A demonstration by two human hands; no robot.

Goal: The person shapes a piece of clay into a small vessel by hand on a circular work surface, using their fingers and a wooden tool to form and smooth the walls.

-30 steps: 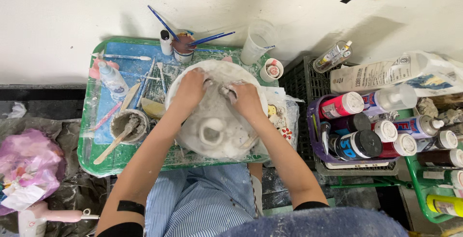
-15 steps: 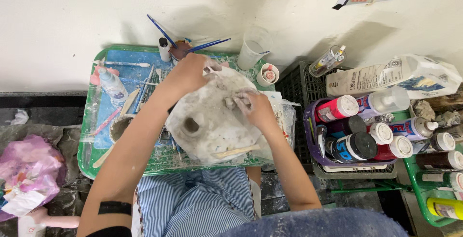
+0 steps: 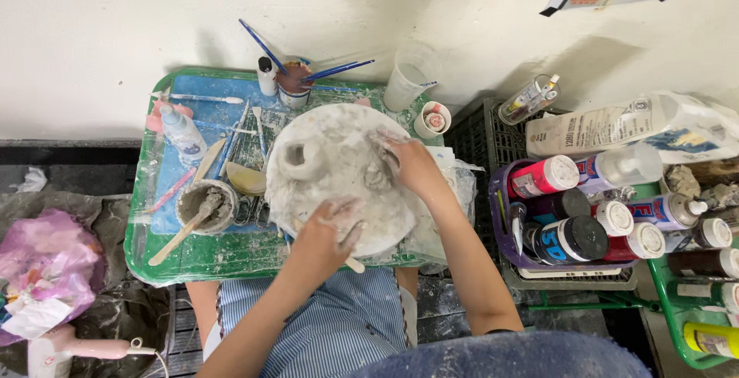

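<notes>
White wall closes off the far side, and against it sits the surface, a green tray (image 3: pixel 231 259) smeared with dried clay and crowded almost to its rim. At its middle lies a round clay-covered board (image 3: pixel 339 170) carrying a pale clay piece (image 3: pixel 302 158) with a hollow in it. The left hand (image 3: pixel 327 232) rests flat on the board's near edge, fingers spread and coated in clay; a wooden stick (image 3: pixel 354 265) pokes out from under it, though whether it is gripped cannot be told. The right hand (image 3: pixel 412 166) curls over the board's right edge, its fingertips hidden in wet clay. Open room is scarce: a cup of grey slip (image 3: pixel 204 205) with a stirrer stands near the board on the left, a jar of brushes (image 3: pixel 292 85) behind, a basket of paint bottles (image 3: pixel 585 209) close on the right. A pink bag (image 3: pixel 42 270) is cut off at the left edge.
</notes>
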